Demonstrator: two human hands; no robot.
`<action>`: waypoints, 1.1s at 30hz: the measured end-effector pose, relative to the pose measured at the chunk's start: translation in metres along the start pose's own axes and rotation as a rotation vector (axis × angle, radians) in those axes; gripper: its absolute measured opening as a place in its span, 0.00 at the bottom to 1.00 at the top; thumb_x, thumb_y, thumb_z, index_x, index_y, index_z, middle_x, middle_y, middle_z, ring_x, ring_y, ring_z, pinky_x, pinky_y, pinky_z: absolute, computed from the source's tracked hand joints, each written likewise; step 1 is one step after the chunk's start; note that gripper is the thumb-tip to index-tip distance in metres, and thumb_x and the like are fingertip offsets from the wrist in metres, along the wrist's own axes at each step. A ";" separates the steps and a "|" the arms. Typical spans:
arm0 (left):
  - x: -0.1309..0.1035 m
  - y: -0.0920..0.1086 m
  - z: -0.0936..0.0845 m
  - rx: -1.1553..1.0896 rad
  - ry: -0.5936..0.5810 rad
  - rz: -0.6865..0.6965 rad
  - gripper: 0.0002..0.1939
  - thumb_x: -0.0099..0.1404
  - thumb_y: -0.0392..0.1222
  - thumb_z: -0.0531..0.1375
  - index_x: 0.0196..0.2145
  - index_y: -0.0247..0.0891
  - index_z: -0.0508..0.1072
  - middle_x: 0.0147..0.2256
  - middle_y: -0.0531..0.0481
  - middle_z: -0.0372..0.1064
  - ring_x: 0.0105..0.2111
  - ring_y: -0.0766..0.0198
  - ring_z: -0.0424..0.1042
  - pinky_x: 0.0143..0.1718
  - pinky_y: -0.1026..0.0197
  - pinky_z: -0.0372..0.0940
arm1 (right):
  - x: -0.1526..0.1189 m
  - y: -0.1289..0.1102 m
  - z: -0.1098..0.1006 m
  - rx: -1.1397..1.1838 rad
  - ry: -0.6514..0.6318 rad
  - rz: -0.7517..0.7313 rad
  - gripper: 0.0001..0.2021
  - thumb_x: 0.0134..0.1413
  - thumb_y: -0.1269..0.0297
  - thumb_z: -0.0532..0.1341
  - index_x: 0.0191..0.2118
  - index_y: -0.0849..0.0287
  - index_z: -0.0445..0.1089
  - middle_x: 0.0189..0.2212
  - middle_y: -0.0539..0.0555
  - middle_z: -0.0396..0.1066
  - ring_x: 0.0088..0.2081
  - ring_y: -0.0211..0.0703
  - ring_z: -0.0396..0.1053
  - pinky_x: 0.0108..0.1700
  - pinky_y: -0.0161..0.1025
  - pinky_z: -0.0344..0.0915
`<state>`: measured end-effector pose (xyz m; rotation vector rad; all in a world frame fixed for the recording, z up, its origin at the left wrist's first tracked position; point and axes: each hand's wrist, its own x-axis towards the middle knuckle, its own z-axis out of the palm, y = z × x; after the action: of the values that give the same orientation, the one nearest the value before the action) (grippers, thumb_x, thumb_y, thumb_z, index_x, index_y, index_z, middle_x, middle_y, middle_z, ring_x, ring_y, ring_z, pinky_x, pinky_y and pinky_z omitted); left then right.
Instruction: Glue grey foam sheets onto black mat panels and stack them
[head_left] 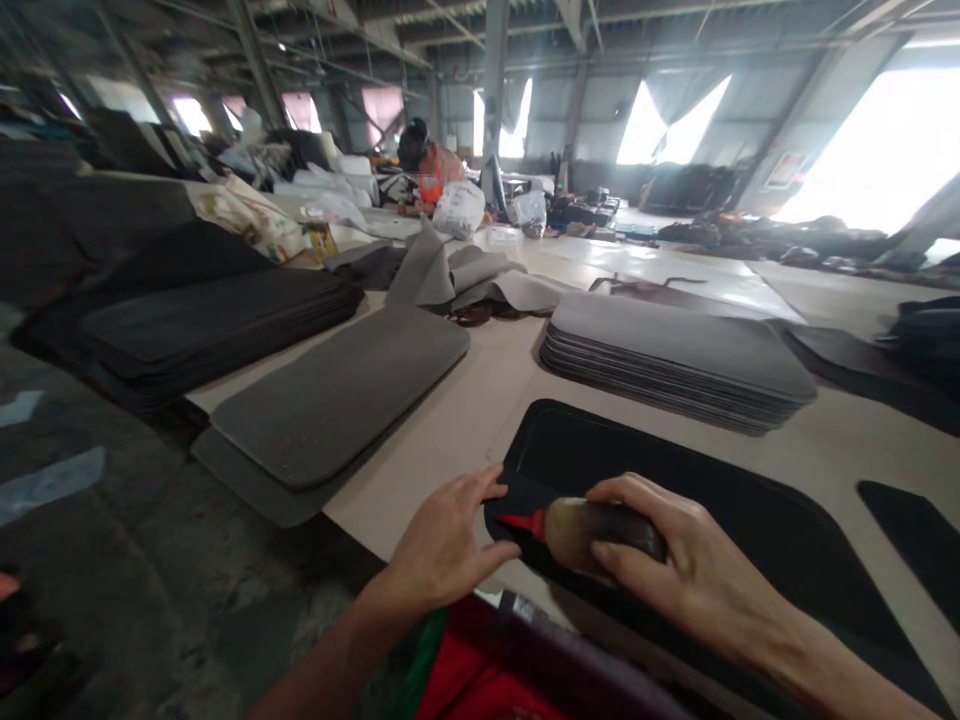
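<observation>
My right hand [667,550] is wrapped round a glue-type squeeze bottle [577,535] with a red pointed nozzle, tilted so the nozzle points left. Under the nozzle lies the left end of a black panel [517,495] with rounded corners. My left hand [450,535] rests at that end, its thumb and fingers spread on either side of the corner. Directly behind is another black rounded panel [660,475], partly overlapped by the nearer one. My right hand and forearm hide part of both panels.
Grey rounded sheets [345,390] lie at the left, beside a dark stack [217,320]. A thick grey stack [675,355] stands behind the black panels. Loose grey pieces [465,275] lie mid-table. A person in orange [439,170] is farther back.
</observation>
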<state>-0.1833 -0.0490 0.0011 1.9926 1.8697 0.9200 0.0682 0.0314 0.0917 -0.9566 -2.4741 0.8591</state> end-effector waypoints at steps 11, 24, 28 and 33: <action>0.001 0.002 -0.001 -0.007 -0.004 -0.019 0.45 0.54 0.43 0.73 0.64 0.39 0.56 0.56 0.47 0.71 0.58 0.53 0.67 0.62 0.47 0.61 | 0.022 -0.014 -0.006 -0.082 -0.043 -0.025 0.09 0.52 0.69 0.59 0.40 0.54 0.71 0.35 0.47 0.68 0.34 0.42 0.66 0.35 0.40 0.58; 0.001 0.002 0.000 -0.005 -0.008 -0.034 0.47 0.53 0.41 0.73 0.65 0.39 0.56 0.56 0.46 0.71 0.59 0.53 0.66 0.63 0.48 0.60 | 0.039 -0.045 -0.016 -0.285 -0.126 -0.121 0.10 0.50 0.73 0.62 0.38 0.54 0.74 0.32 0.47 0.65 0.29 0.38 0.62 0.30 0.37 0.51; 0.002 0.001 -0.001 -0.004 -0.008 -0.030 0.45 0.53 0.42 0.73 0.64 0.40 0.57 0.55 0.45 0.72 0.59 0.52 0.67 0.62 0.47 0.62 | 0.035 -0.042 -0.022 -0.272 -0.135 -0.106 0.10 0.50 0.72 0.62 0.38 0.52 0.74 0.32 0.46 0.66 0.29 0.38 0.62 0.30 0.37 0.50; 0.002 0.001 -0.001 0.003 -0.009 -0.023 0.42 0.53 0.43 0.74 0.62 0.40 0.61 0.58 0.43 0.69 0.60 0.52 0.66 0.62 0.47 0.62 | 0.032 -0.037 -0.023 -0.238 -0.110 -0.114 0.09 0.49 0.73 0.61 0.37 0.53 0.73 0.33 0.46 0.66 0.30 0.39 0.62 0.32 0.38 0.52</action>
<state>-0.1829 -0.0478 0.0033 1.9698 1.8865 0.9006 0.0395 0.0418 0.1366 -0.8528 -2.7424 0.6060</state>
